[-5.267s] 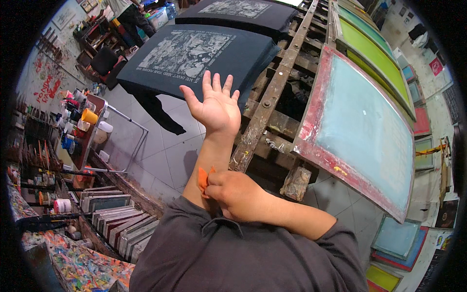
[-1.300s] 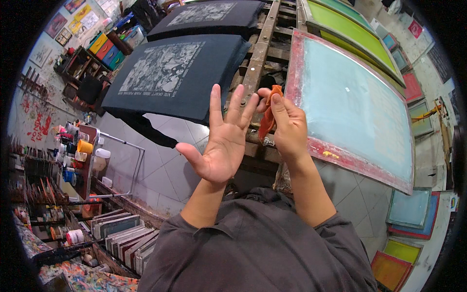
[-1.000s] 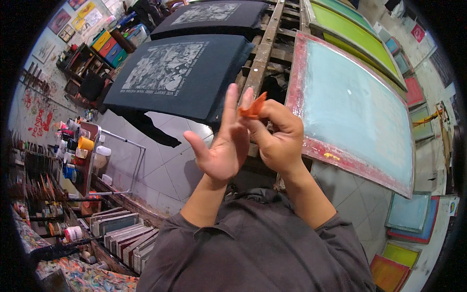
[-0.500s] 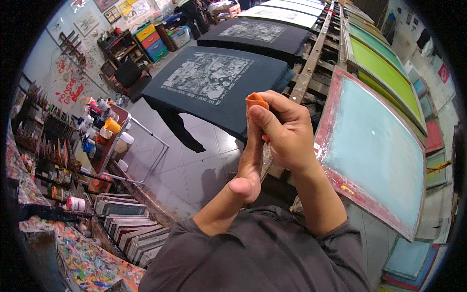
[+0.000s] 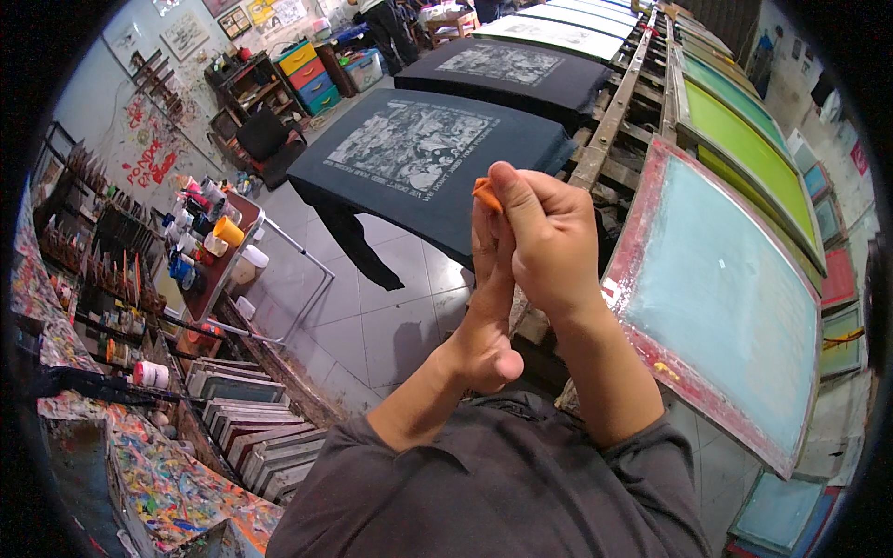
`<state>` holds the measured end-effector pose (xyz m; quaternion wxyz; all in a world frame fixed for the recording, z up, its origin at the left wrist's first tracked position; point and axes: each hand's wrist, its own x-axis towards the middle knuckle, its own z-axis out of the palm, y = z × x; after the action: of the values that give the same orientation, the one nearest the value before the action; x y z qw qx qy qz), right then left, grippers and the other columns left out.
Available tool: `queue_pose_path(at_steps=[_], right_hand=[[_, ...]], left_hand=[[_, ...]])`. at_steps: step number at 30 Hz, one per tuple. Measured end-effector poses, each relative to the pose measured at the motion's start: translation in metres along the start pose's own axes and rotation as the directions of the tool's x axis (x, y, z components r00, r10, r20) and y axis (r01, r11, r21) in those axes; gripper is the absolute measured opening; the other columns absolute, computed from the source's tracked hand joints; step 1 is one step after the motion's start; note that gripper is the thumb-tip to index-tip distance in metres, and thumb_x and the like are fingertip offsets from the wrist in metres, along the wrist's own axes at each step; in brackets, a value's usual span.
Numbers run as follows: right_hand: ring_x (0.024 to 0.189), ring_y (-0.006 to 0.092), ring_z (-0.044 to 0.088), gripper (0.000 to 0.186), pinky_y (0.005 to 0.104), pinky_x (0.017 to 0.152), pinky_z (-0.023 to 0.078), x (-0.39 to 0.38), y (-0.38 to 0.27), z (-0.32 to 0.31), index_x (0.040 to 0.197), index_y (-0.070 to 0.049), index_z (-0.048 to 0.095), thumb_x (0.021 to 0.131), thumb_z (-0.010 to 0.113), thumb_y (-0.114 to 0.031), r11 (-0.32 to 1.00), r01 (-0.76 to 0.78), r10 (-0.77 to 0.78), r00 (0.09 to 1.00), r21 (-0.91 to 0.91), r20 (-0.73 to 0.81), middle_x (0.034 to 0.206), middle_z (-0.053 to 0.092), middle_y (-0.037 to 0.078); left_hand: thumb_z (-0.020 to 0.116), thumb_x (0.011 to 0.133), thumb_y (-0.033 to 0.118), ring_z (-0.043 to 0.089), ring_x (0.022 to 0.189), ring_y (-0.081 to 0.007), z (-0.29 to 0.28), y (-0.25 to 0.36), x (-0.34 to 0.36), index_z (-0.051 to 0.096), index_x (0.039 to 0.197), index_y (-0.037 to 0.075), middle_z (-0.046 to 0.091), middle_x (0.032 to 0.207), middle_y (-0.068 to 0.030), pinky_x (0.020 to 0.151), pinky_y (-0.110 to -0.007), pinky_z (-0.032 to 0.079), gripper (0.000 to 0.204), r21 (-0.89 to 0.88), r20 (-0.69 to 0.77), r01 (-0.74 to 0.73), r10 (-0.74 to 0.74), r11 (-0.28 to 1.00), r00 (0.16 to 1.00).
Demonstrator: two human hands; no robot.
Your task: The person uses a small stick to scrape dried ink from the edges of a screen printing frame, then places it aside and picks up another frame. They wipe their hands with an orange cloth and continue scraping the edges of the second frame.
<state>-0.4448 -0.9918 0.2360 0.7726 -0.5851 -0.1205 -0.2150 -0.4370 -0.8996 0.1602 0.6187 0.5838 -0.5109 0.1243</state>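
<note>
Both my hands are raised together in front of my chest. A small orange cloth [image 5: 486, 193] is wrapped at the fingertips of my left hand [image 5: 489, 312]. That hand is stretched upward, its thumb pointing away from the fingers, and its own grip holds nothing I can see. My right hand [image 5: 556, 246] is closed around the cloth and pressed against the left fingers, with its thumb pointing up. Most of the cloth is hidden inside the right fist. Beyond the hands lies a dark T-shirt [image 5: 372, 191] with a pale print, spread on a board with a sleeve hanging down.
On the right, a red-edged screen-printing frame [image 5: 721, 279] leans beside a metal rail [image 5: 614, 121]; green screens [image 5: 744, 149] stand farther back. Paint pots [image 5: 226, 231] crowd a small table at left. Stacked frames [image 5: 251, 428] sit at lower left. A person [image 5: 386, 28] stands far back.
My right thumb has slid up from the cloth and now points upward, and less of the cloth shows. My left wrist has turned slightly. The whole view has shifted a little.
</note>
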Motion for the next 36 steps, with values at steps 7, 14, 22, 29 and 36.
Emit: queue_pose_path(at_steps=[7,14,22,29,36], right_hand=[[0.056,0.0047,0.052,0.031,0.0171,0.05,0.043,0.0,0.002,-0.037,0.089,-0.001,0.067,0.095,0.054,-0.029,0.891,-0.378,0.338,0.922,0.249,0.191,0.069,0.061,0.0],[0.059,0.0096,0.056,0.024,0.02,0.052,0.044,-0.02,0.034,-0.038,0.103,-0.001,0.065,0.094,0.054,-0.021,0.996,0.031,-0.026,0.997,-0.085,0.067,0.072,0.061,0.001],[0.064,0.005,0.054,0.021,0.0182,0.055,0.043,-0.027,0.047,-0.049,0.099,0.0,0.065,0.094,0.055,-0.018,0.981,-0.181,0.163,0.965,-0.074,-0.206,0.079,0.064,0.002],[0.081,0.0122,0.058,0.017,0.0226,0.072,0.047,-0.052,0.058,-0.069,0.101,-0.001,0.067,0.087,0.061,-0.009,0.868,0.067,-0.096,0.995,-0.491,-0.034,0.105,0.062,0.006],[0.092,0.0259,0.061,0.029,0.0321,0.082,0.047,-0.084,0.056,-0.065,0.104,-0.004,0.065,0.075,0.066,-0.001,0.805,-0.064,0.119,0.991,-0.59,0.055,0.109,0.059,0.013]], left_hand=[[0.014,0.061,0.095,0.0,0.142,-0.0247,0.006,0.031,0.008,0.003,0.144,-0.005,-0.003,0.154,-0.0136,0.113,-0.039,-0.001,0.131,-0.682,0.001,0.235,-0.321,0.692,0.947],[0.006,0.064,0.092,0.0,0.142,-0.0219,0.003,0.02,-0.005,0.003,0.145,-0.003,0.002,0.154,-0.0124,0.113,-0.036,0.001,0.125,-0.87,0.1,0.274,-0.397,0.409,0.912],[0.023,0.083,0.076,0.001,0.142,-0.0331,0.013,-0.004,-0.027,0.01,0.146,-0.001,0.005,0.153,-0.0205,0.113,-0.043,0.001,0.1,0.0,0.136,0.269,-0.267,0.963,0.954],[0.043,0.096,0.041,0.048,0.12,-0.0235,0.017,-0.009,-0.043,0.031,0.141,0.008,0.039,0.139,-0.0154,0.099,-0.037,0.038,0.057,-0.901,0.284,0.43,-0.686,0.047,0.67],[0.054,0.092,0.01,0.062,0.093,-0.0181,-0.006,-0.023,-0.058,0.062,0.105,-0.003,0.064,0.104,-0.0118,0.085,-0.031,0.049,0.02,-0.87,0.254,0.487,-0.778,0.076,0.575]])
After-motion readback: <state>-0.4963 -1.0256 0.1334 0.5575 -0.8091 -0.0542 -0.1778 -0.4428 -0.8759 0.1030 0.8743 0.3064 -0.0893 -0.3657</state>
